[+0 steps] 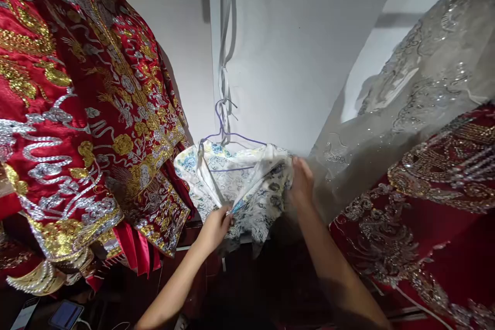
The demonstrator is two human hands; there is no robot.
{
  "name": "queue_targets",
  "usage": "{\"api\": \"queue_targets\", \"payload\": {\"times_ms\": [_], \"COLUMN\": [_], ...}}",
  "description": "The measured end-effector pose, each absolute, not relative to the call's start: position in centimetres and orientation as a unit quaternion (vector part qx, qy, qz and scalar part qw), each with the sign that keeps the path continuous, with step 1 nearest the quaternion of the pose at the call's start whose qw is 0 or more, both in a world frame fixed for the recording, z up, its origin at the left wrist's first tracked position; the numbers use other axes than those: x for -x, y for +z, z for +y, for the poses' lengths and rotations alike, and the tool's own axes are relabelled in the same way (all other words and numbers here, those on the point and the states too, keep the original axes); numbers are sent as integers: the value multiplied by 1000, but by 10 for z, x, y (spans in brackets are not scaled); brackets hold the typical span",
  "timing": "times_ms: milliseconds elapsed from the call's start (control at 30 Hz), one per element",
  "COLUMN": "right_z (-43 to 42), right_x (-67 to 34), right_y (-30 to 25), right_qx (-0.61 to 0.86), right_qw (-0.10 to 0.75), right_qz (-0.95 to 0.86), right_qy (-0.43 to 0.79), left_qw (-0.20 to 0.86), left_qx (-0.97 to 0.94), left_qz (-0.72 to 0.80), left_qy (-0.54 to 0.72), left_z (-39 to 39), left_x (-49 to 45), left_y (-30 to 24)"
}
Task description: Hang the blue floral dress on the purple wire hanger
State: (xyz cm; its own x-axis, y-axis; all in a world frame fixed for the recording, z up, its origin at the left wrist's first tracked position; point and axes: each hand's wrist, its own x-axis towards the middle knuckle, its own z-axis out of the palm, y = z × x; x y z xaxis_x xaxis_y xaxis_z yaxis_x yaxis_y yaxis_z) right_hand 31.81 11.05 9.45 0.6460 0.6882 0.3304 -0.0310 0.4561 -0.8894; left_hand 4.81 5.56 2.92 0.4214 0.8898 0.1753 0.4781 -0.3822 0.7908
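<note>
A white blouse (266,211) with blue, yellow and dark floral print hangs on a thin purple hanger (249,139), its V-shaped neckline hanging open. Low on the neckline's front edge, my left hand (214,227) pinches the cloth, beside a small bit of bright blue. My right hand (302,180) is at the blouse's right shoulder, its fingers curled at the cloth edge and somewhat blurred. The hanger's hook is caught on a twisted white cord (226,36) running up the wall.
Red jackets (127,93) with gold and silver embroidery hang at the left. At the right are a sheer, beaded pale gown (425,82) and a dark red beaded garment (386,237). A phone-like device (66,314) with a lit screen lies at the lower left.
</note>
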Motion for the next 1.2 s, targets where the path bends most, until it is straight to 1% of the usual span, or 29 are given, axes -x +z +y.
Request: {"api": "queue_targets", "payload": {"times_ms": [67, 100, 133, 167, 200, 233, 267, 333, 367, 500, 700, 867, 1000, 1133, 1200], "right_z": [100, 92, 82, 72, 62, 53, 45, 36, 34, 36, 35, 44, 60, 79, 89], "right_x": [-309, -301, -291, -280, -269, -257, -245, -227, -221, -212, -212, -200, -191, -201, -214], "right_y": [84, 74, 62, 47, 31, 15, 1, -20, -26, -27, -29, -48, -54, -47, -38], "right_qx": [491, 496, 501, 501, 494, 482, 471, 474, 478, 472, 471, 466, 473, 478, 477], "right_qw": [796, 790, 773, 739, 685, 611, 557, 500, 488, 477, 514, 522, 513, 482, 458], "right_qz": [-337, -349, -380, -432, -502, -573, -616, -651, -658, -672, -633, -603, -602, -615, -625], "right_qy": [108, 83, 87, 127, 190, 258, 298, 320, 316, 315, 337, 384, 389, 401, 414], "left_qw": [370, 393, 417, 437, 453, 466, 476, 496, 507, 547, 599, 594, 553, 541, 536], "left_qx": [-755, -743, -731, -720, -710, -699, -687, -659, -641, -563, -471, -427, -436, -478, -486], "left_qz": [438, 431, 422, 414, 408, 405, 405, 410, 412, 405, 373, 371, 347, 265, 228], "left_qy": [319, 327, 336, 344, 352, 360, 370, 390, 403, 470, 530, 571, 619, 639, 651], "left_z": [44, 40, 36, 33, 31, 29, 28, 26, 24, 17, 9, 20, 49, 82, 94], "left_x": [-47, -47, -48, -50, -52, -55, -60, -69, -73, -88, -99, -96, -82, -69, -65], "left_y": [32, 34, 36, 38, 39, 40, 40, 38, 37, 38, 38, 48, 97, 165, 190]}}
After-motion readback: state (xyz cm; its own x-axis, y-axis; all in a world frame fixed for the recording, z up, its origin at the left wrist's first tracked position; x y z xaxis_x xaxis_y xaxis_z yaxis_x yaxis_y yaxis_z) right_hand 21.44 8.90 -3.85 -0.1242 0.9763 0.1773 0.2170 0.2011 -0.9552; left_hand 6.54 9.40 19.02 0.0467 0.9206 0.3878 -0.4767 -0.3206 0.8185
